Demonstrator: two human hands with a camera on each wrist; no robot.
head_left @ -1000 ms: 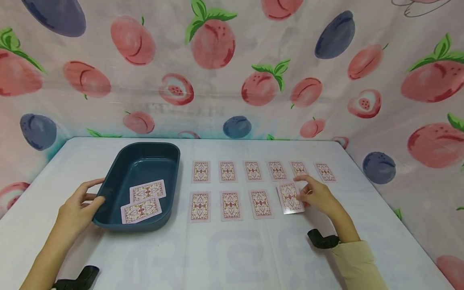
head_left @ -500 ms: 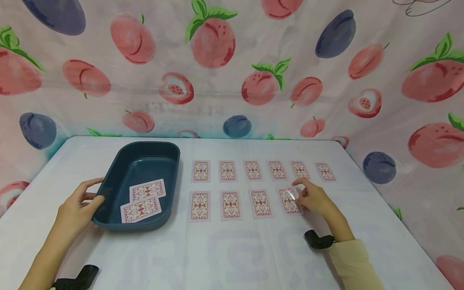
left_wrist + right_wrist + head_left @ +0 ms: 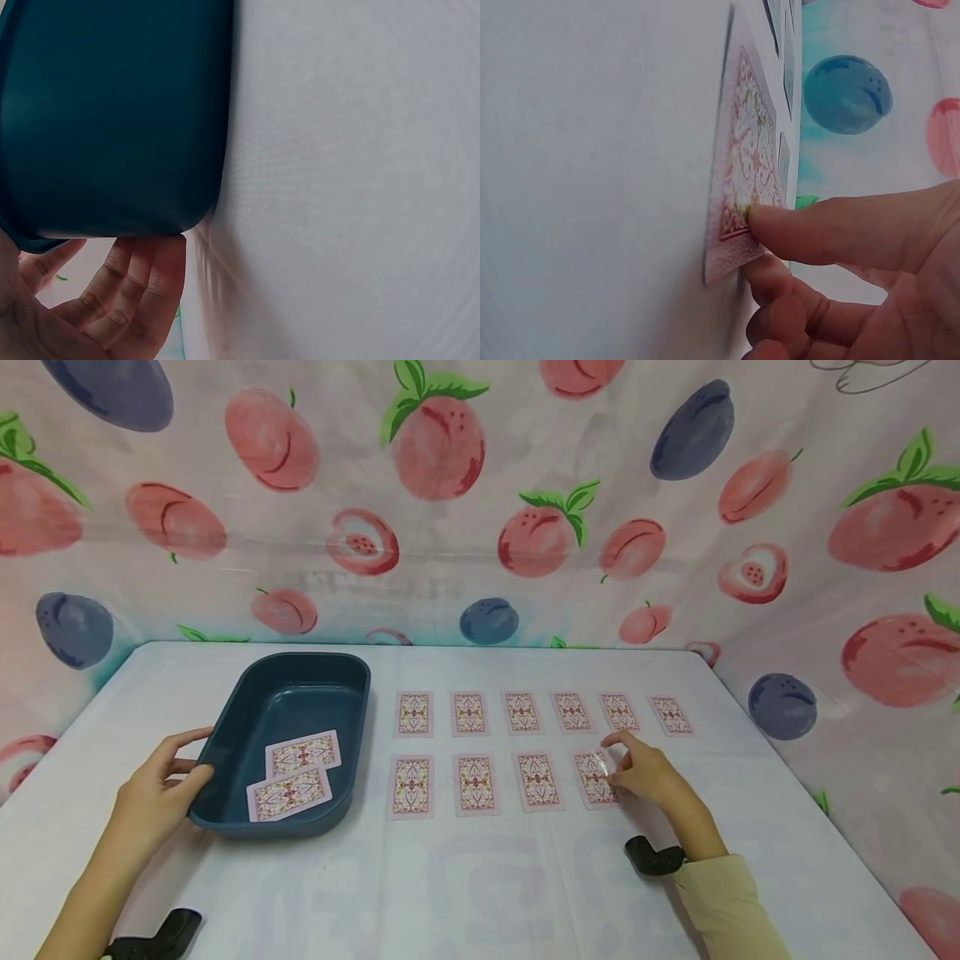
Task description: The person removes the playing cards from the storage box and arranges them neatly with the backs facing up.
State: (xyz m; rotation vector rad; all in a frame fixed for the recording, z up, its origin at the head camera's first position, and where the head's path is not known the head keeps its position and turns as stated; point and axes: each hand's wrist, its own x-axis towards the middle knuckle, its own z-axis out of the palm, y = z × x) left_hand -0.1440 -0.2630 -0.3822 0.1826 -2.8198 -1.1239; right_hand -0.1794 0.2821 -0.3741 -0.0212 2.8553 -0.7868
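Note:
In the head view, my left hand (image 3: 159,783) holds a dark blue-green tray (image 3: 360,727) by its left side. The thumb lies at the rim, while the left wrist view shows the fingers against the outer wall. Two patterned playing cards (image 3: 289,793) lie overlapped inside the tray, backs up. My right hand (image 3: 651,777) pinches the right edge of another playing card (image 3: 594,781), fourth in the front row. In the right wrist view, the thumb presses on this card's back (image 3: 751,157) and the index finger is at its lower edge.
Left of the held card, three more face-down cards (image 3: 476,785) form the front row. Behind runs a back row of several cards (image 3: 522,713). A white cloth (image 3: 480,893) covers the table, and a fruit-printed curtain (image 3: 300,443) hangs behind it.
The right hand has moved slightly left and down, and the card it pinches has gone from tilted to nearly flat. The left hand and tray have stayed in place.

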